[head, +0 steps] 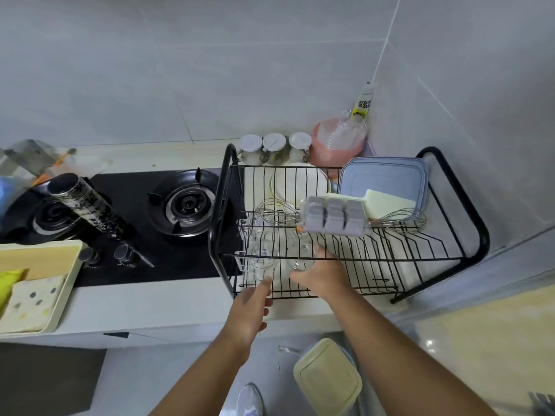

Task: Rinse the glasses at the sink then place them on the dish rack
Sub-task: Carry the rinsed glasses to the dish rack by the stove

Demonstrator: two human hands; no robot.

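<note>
- My glasses (261, 259) — clear.
- Dish rack (462, 193): black wire.
- Hob (135, 205) black.
- Square lids (384, 181) pale blue.
- Basin (330, 148) pink.
- My cloth (30, 301) — cream, dotted grey and yellow.

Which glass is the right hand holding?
The handleless glass at the dish rack front, gripped by the right hand; the handled glass sits left of it.

Two bare forearms end in a left hand (250, 307) and a right hand (322, 276); below, one white shoe (249, 399) shows.
</note>
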